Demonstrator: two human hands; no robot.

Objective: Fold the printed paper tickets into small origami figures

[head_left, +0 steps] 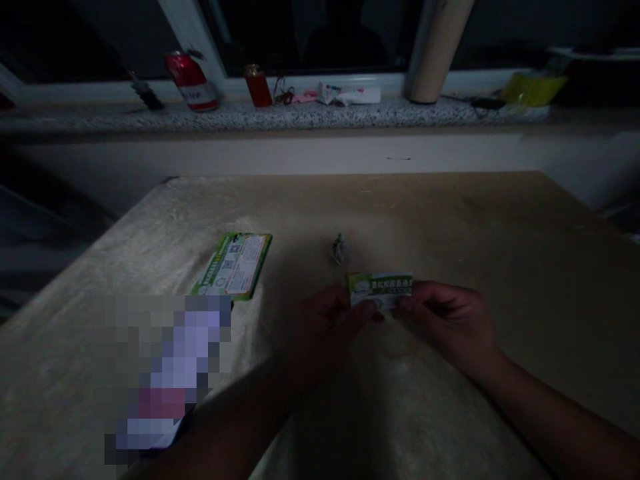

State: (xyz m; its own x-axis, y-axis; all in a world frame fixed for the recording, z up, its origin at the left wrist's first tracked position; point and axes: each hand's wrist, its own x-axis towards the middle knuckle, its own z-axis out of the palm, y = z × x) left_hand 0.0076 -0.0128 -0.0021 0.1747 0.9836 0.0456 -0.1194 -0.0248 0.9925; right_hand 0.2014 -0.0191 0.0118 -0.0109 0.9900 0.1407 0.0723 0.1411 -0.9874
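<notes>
Between my two hands is a small green and white printed card [381, 288], possibly folded paper, held just above the table. My left hand [334, 317] pinches its left end, thumb across the lower edge. At the other end, my right hand [445, 310] grips it between thumb and fingers. A small object with a green tip and a greyish body [340, 249] stands on the table just beyond the card; its kind is too dim to make out. Farther left lies a green printed leaflet [240, 265] with text and square codes.
A pixelated, lit, phone-like device [185, 367] lies left of my left forearm. Behind the table [300, 200], the granite windowsill [295, 121] carries a red can [192, 81], a red jar [258, 87], a crumpled white tube [350, 95], a tall tan cylinder [440, 53] and a yellow item [534, 89].
</notes>
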